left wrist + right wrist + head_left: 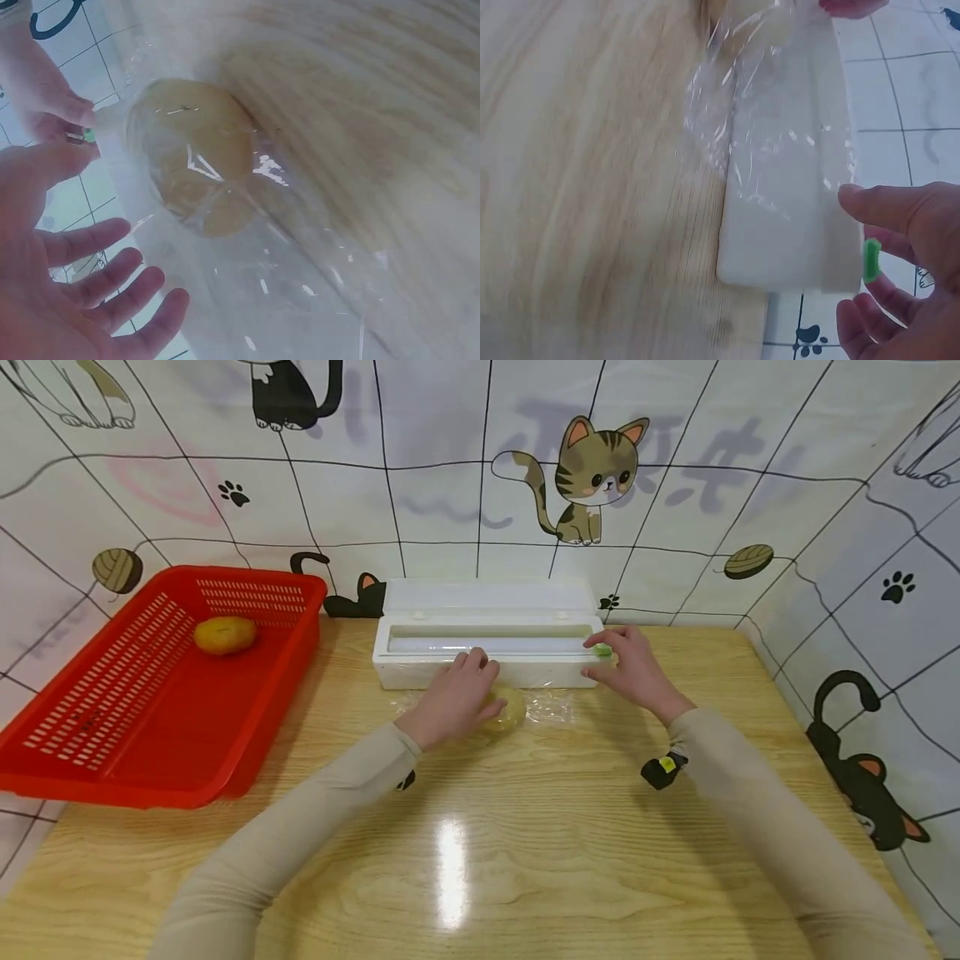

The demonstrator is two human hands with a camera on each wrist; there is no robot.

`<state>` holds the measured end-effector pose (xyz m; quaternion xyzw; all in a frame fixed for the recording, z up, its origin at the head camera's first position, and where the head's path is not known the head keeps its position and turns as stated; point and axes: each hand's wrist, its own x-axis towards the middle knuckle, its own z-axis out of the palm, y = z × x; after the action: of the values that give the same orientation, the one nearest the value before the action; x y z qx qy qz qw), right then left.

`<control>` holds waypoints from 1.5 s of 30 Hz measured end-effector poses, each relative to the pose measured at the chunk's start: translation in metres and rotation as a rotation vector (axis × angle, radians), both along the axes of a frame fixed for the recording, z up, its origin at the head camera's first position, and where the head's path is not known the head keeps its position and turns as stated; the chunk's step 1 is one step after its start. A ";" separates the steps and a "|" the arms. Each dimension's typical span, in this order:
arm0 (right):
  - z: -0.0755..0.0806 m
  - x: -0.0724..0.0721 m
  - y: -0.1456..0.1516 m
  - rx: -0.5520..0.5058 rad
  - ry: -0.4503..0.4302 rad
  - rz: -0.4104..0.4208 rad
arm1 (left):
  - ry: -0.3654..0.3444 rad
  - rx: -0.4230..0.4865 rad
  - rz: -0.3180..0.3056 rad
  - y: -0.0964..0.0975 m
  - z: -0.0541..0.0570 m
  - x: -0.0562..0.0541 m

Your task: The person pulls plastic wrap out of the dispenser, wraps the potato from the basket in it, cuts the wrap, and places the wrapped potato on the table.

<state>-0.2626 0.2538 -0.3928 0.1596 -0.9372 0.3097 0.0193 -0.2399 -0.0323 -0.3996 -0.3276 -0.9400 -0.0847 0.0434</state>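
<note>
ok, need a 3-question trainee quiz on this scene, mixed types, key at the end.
1. How many things lie in the red basket?
2. Which hand is nearer the green piece on the white box? A) left B) right
3. Fill in: the pale yellow item in front of the white box lies under clear ____.

Key:
1. One, a yellow potato-like item.
2. B, the right hand.
3. film.

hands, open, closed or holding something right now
Left hand: open, holding nothing, by the box.
Right hand: open, fingers beside the green tab; whether they touch it cannot be told.
</note>
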 end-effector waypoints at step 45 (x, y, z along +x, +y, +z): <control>0.002 -0.041 0.028 -0.125 -0.330 0.144 | -0.038 -0.024 0.105 0.162 0.023 -0.048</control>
<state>-0.3032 0.2819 -0.3908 0.1716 -0.8927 0.3897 -0.1472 -0.2876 0.1302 -0.3766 -0.2765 -0.9575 -0.0776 0.0259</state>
